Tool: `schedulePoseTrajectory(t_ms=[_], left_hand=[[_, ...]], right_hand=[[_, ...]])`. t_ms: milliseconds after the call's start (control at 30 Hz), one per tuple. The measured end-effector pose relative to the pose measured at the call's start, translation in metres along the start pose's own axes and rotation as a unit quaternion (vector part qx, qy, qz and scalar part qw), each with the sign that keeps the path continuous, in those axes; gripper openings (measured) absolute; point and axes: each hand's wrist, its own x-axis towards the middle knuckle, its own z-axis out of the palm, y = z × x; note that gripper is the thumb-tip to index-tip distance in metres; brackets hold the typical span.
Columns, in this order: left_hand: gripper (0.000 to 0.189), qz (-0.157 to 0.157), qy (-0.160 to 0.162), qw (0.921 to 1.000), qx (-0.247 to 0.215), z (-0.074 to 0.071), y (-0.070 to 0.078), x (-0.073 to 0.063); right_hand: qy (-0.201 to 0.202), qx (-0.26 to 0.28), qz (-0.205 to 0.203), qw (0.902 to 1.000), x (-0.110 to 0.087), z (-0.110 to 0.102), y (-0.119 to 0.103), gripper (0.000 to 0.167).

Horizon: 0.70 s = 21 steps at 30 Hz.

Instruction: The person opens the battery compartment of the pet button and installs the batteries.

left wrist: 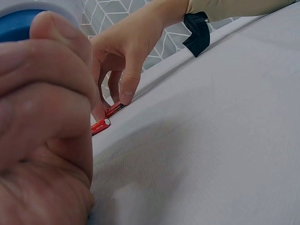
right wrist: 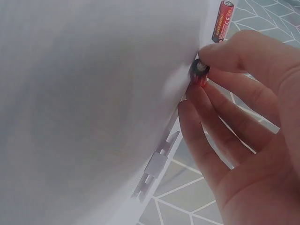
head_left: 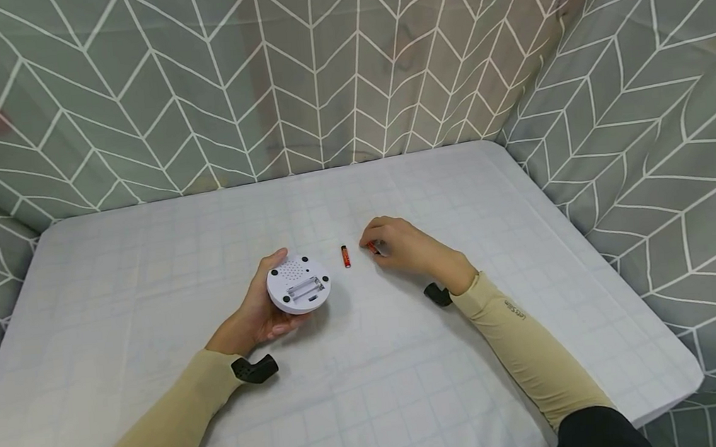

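Note:
In the head view my left hand (head_left: pixel 262 308) holds a round white device (head_left: pixel 299 285) by its edge, its underside facing up. That underside shows dark round feet, a patch of small holes and an uncovered battery compartment (head_left: pixel 305 289) with bare metal contacts. A blue part (left wrist: pixel 18 26) of the device shows in the left wrist view. My right hand (head_left: pixel 408 247) pinches a red battery (right wrist: pixel 199 77) with a black end between thumb and fingers, low over the table. A second red battery (head_left: pixel 345 256) lies on the table between the two hands.
A white cloth covers the table (head_left: pixel 360 394). Grey curtains (head_left: pixel 320 78) with white zigzag lines stand behind it and at both sides. In the right wrist view a small white notched piece (right wrist: pixel 156 164) appears near the hand. Both wrists wear black devices (head_left: pixel 256 369).

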Motion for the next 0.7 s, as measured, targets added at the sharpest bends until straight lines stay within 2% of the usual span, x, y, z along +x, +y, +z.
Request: schedulePoseTrajectory(t_ms=[233,433,700], left_hand=[[0.076,-0.004,-0.008,0.9999,0.006,-0.0025,0.0009,0.0000],[0.075,-0.003,-0.013,0.9999,0.000,-0.0018,0.0018,-0.0002],[0.075,0.005,-0.026,0.9997,0.000,-0.0016,0.0024,-0.0013]], right_hand=[[-0.001,-0.001,0.003,1.0000,0.0007,-0.0008,-0.0007,0.022],[0.014,-0.008,-0.001,0.9999,0.0016,0.0003,-0.0010,0.020],[0.013,0.010,0.036,0.9992,0.0027,0.0003,-0.0014,0.018]])
